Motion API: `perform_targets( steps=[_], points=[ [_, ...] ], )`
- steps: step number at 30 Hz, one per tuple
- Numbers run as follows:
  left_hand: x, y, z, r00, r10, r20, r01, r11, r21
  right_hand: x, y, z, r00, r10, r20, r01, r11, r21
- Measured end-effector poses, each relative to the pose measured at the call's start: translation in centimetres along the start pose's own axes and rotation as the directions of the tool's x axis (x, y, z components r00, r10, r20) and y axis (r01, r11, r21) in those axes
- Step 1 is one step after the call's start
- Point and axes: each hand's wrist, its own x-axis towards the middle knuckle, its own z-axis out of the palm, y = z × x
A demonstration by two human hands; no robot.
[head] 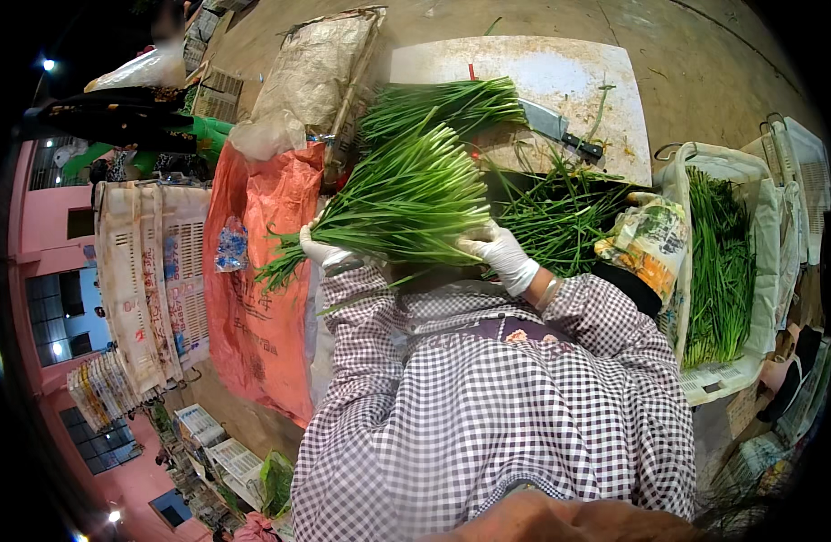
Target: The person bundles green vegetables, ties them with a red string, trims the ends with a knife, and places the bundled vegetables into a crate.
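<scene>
A thick bunch of garlic chives [415, 196] fans out in front of me, its pale stem ends to the right. My left hand [320, 249], in a white glove, is closed around the narrow leafy end. The white-gloved right hand [505, 257] pinches lower stems near the pale ends; some fingertips are hidden. Beyond the held bunch, another pile of chives [442, 101] lies at the left of a worn white board [578, 68]. A cleaver [547, 122] with a black handle rests on this board, its blade tip against the pile. Loose chive leaves [558, 217] are heaped beside my right hand.
A white plastic crate [690, 271] holding chives stands at right. To the left are an orange woven sack [266, 203] bearing writing and stacked crates [151, 271]. A beige sack [314, 74] lies farther off. A printed plastic bag [649, 237] covers something near my right elbow.
</scene>
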Motion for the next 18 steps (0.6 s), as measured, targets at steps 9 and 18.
perform_targets(
  steps=[9, 18],
  points=[
    [-0.2, 0.0, -0.8, 0.983, -0.15, 0.111, 0.15, 0.989, 0.008, 0.3, -5.2, -8.7, 0.968, 0.057, 0.245, -0.032, 0.994, -0.102],
    [4.6, -0.5, -6.0, 0.946, -0.197, 0.259, 0.235, 0.964, -0.124, -1.7, -7.4, -5.5, 0.989, -0.137, 0.061, 0.106, 0.347, -0.932]
  ],
)
